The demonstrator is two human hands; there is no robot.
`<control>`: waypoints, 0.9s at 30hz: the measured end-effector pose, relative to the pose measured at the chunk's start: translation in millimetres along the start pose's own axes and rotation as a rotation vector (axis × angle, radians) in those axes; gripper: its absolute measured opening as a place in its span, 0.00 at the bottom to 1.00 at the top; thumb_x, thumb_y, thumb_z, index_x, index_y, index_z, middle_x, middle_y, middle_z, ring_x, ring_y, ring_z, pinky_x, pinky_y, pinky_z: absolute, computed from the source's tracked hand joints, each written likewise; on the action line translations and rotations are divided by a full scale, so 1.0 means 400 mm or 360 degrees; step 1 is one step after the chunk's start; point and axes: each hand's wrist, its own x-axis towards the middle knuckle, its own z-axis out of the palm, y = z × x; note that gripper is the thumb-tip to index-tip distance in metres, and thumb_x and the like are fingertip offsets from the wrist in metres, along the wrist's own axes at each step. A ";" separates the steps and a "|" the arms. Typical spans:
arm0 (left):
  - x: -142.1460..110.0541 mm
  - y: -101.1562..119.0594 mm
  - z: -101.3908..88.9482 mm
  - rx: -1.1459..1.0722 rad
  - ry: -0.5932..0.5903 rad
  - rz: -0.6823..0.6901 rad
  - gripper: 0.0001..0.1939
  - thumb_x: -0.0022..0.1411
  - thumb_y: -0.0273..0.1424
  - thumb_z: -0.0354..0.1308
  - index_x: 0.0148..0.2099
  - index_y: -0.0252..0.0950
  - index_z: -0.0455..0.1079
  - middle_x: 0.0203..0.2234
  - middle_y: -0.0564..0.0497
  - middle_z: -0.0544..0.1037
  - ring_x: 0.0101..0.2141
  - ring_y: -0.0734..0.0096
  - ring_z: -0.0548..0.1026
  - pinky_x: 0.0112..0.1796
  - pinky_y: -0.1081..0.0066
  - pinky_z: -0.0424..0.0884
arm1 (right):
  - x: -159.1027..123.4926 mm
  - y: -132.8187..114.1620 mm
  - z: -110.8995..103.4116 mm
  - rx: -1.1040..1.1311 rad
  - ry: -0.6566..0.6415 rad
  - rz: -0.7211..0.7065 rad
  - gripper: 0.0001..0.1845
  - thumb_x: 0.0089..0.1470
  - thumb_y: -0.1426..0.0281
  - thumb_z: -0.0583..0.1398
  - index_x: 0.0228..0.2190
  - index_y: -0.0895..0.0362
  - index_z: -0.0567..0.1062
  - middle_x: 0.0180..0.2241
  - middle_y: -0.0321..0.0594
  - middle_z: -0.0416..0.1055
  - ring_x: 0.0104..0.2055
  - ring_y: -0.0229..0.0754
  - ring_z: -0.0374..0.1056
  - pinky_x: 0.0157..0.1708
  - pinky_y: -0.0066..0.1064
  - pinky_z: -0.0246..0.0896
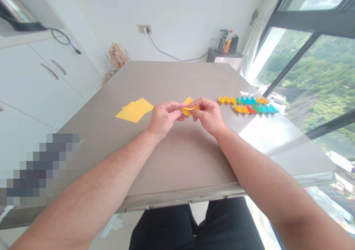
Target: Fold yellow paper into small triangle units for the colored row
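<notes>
A partly folded piece of yellow origami paper (189,110) is held above the middle of the table, with one corner pointing up and away. My left hand (165,115) pinches its left side between thumb and fingers. From the other side, my right hand (206,114) grips the right edge the same way. Fingers cover much of the paper, so its exact folds cannot be made out. Left of my hands lie several flat yellow paper sheets (134,110), overlapping. Two rows of small folded paper boats (251,109) in yellow, green, blue, red and orange stand to the right.
The brown-grey table (177,157) reaches from my lap toward the white wall. Beyond its far right corner, a small cabinet (222,56) carries bottles. Dried stalks (115,59) stand past the far left corner. Windows (313,65) line the right side.
</notes>
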 end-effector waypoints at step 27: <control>0.006 0.008 -0.004 -0.0061 0.0194 -0.0093 0.06 0.49 0.27 0.64 0.33 0.36 0.79 0.28 0.49 0.83 0.31 0.63 0.83 0.34 0.65 0.77 | -0.004 -0.008 -0.009 0.0090 -0.0097 0.0079 0.15 0.47 0.71 0.59 0.37 0.54 0.82 0.25 0.33 0.76 0.27 0.38 0.72 0.34 0.34 0.71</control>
